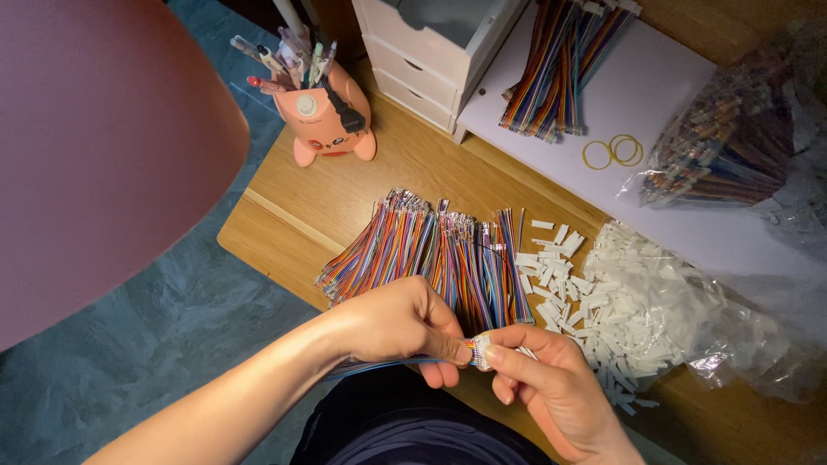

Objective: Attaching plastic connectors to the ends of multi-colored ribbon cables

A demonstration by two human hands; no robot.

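The left hand [401, 323] is closed around a flat strip of rainbow wires [379, 365]. Its fingers curl over the strip and pinch it near the tip. The right hand [551, 379] is mostly closed too. Its thumb and first finger pinch a small white plug [482, 350] right at the end of the strip. The two hands touch each other there, just over the near edge of the wooden desk [345, 189].

Just behind the hands, a big pile of the same rainbow wire strips [431, 245] lies spread like a fan in the middle of the desk. Next to it on the right sits a heap of little white plugs [620, 301], some of them spilling out of a clear plastic bag [741, 344].

At the far left corner stands a pink pen holder [323, 116] full of pens. Near the far edge are white drawers [431, 52], more wire strips [560, 69] on a white board, and yellow rubber bands [613, 151].
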